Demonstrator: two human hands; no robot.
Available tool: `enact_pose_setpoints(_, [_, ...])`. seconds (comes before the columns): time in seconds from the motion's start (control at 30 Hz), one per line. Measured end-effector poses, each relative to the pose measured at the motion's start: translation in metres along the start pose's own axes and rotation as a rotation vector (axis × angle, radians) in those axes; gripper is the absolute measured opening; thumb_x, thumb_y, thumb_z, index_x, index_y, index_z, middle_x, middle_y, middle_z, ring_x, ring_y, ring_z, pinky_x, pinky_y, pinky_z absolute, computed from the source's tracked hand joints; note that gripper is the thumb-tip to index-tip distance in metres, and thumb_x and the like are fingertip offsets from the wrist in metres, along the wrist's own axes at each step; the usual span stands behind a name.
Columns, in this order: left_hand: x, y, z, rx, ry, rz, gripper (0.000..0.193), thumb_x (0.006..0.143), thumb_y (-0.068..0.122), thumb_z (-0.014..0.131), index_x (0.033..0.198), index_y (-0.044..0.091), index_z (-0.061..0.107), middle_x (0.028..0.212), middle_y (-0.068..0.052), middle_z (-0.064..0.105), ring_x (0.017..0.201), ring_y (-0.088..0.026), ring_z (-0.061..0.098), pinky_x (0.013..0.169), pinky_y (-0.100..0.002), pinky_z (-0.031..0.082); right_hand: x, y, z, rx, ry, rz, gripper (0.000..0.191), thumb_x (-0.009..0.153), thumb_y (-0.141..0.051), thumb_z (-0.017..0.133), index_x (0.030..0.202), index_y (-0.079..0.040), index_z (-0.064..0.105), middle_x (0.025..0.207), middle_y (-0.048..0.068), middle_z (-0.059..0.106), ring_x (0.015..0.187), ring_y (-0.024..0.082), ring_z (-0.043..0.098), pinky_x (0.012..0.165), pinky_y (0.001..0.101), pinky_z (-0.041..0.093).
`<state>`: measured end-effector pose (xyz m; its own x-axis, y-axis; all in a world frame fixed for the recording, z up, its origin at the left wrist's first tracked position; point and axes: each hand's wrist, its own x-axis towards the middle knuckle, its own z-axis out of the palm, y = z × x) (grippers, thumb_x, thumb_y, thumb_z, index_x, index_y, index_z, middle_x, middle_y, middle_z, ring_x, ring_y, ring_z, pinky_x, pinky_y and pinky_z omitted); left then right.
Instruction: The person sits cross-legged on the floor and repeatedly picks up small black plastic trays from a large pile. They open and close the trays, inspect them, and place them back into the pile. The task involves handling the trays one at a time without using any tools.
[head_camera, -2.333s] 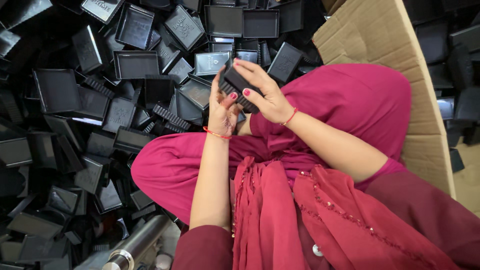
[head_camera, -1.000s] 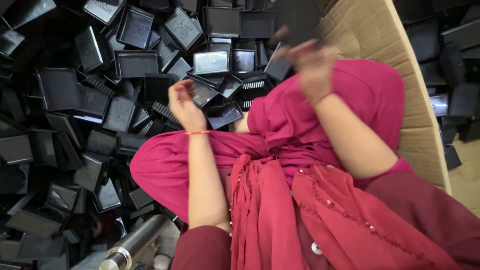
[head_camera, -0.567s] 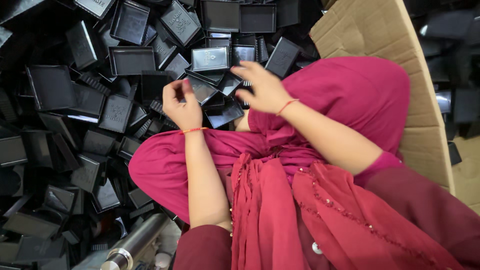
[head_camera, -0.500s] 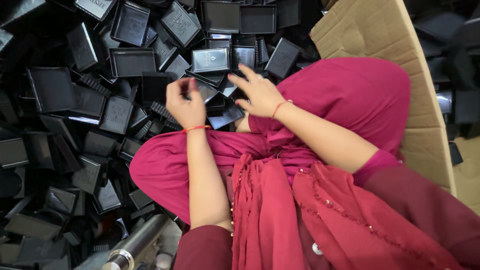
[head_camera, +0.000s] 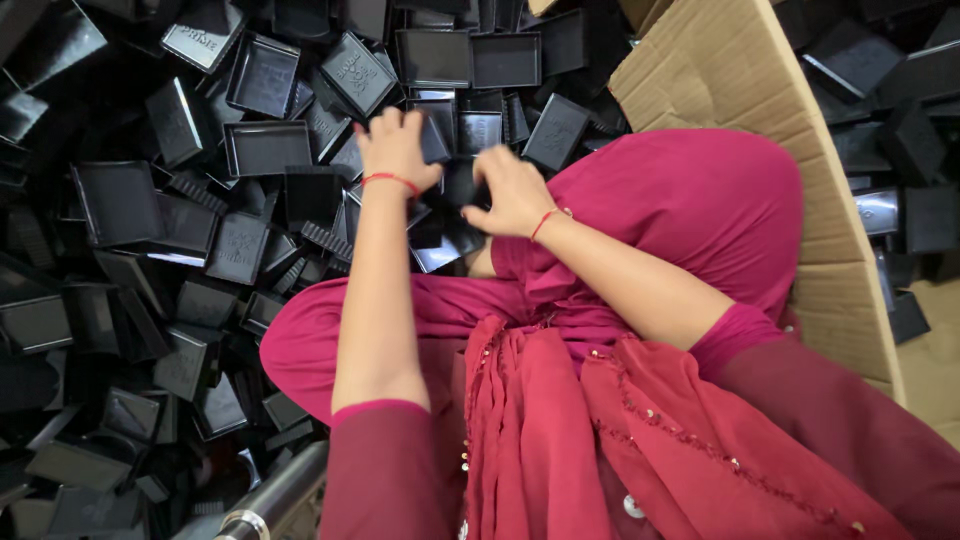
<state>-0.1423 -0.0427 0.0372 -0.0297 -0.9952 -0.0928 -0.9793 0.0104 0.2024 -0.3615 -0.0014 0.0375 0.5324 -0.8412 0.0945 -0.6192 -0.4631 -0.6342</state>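
A deep heap of black plastic trays (head_camera: 265, 150) lies in front of me. My left hand (head_camera: 395, 150), with a red thread at the wrist, rests palm down on the heap, its fingers curled over a small black tray (head_camera: 436, 140); whether it grips that tray is hidden. Just to the right, my right hand (head_camera: 512, 192), also with a red thread at the wrist, closes its fingers on a black tray (head_camera: 460, 186) at the near edge of the pile, above my knee in pink cloth (head_camera: 690, 200).
A brown cardboard sheet (head_camera: 720, 70) runs along the right side, with more black trays (head_camera: 900, 120) beyond it. A metal tube (head_camera: 275, 495) lies at the bottom left. My red scarf (head_camera: 540, 430) hangs over my lap.
My left hand has stretched forward from a curled pose onto the heap. My right hand has come down from near the cardboard and closed on a tray beside the left.
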Motion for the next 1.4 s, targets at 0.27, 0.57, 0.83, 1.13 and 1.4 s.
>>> enact_pose_setpoints(0.27, [-0.071, 0.01, -0.016, -1.433, 0.233, -0.006, 0.079, 0.083, 0.004, 0.08, 0.155, 0.012, 0.046, 0.125, -0.004, 0.059, 0.099, -0.015, 0.058, 0.084, -0.028, 0.05, 0.009, -0.003, -0.036, 0.978, 0.296, -0.124, 0.068, 0.087, -0.005, 0.077, 0.14, -0.007, 0.035, 0.132, 0.01, 0.054, 0.121, 0.02, 0.062, 0.104, 0.0327, 0.053])
enact_pose_setpoints(0.57, [-0.092, 0.047, 0.024, -2.206, 0.01, -0.188, 0.059, 0.092, 0.0, 0.066, 0.146, 0.009, 0.046, 0.125, -0.01, 0.063, 0.109, -0.023, 0.069, 0.087, -0.042, 0.065, -0.011, -0.015, -0.023, 0.758, 0.081, -0.157, 0.055, 0.103, -0.008, 0.065, 0.154, -0.004, 0.049, 0.156, 0.018, 0.05, 0.147, 0.028, 0.049, 0.123, 0.0392, 0.038])
enact_pose_setpoints(0.83, [-0.098, 0.048, 0.04, -2.278, -0.002, -0.213, 0.05, 0.096, 0.005, 0.068, 0.143, 0.007, 0.05, 0.126, -0.01, 0.064, 0.112, -0.022, 0.068, 0.083, -0.043, 0.063, -0.007, -0.015, -0.032, 0.674, 0.06, -0.163, 0.046, 0.103, -0.012, 0.062, 0.148, -0.004, 0.056, 0.156, 0.018, 0.053, 0.146, 0.029, 0.052, 0.123, 0.0383, 0.04])
enact_pose_setpoints(1.13, [-0.1, 0.047, 0.041, -2.281, 0.004, -0.271, 0.036, 0.098, 0.012, 0.07, 0.13, 0.004, 0.058, 0.12, -0.009, 0.066, 0.107, -0.02, 0.069, 0.083, -0.038, 0.066, -0.008, -0.005, -0.023, 0.833, -0.002, -0.056, 0.041, 0.107, -0.011, 0.058, 0.147, -0.003, 0.056, 0.15, 0.015, 0.06, 0.138, 0.021, 0.057, 0.116, 0.033, 0.045])
enact_pose_setpoints(1.4, [-0.098, 0.053, 0.055, -2.141, 0.131, -0.274, 0.044, 0.095, 0.014, 0.075, 0.131, 0.005, 0.052, 0.121, -0.008, 0.065, 0.107, -0.018, 0.067, 0.081, -0.04, 0.064, -0.012, -0.011, -0.034, 0.727, -0.084, -0.143, 0.062, 0.095, -0.008, 0.068, 0.153, -0.001, 0.049, 0.147, 0.016, 0.061, 0.129, 0.015, 0.059, 0.11, 0.0305, 0.049])
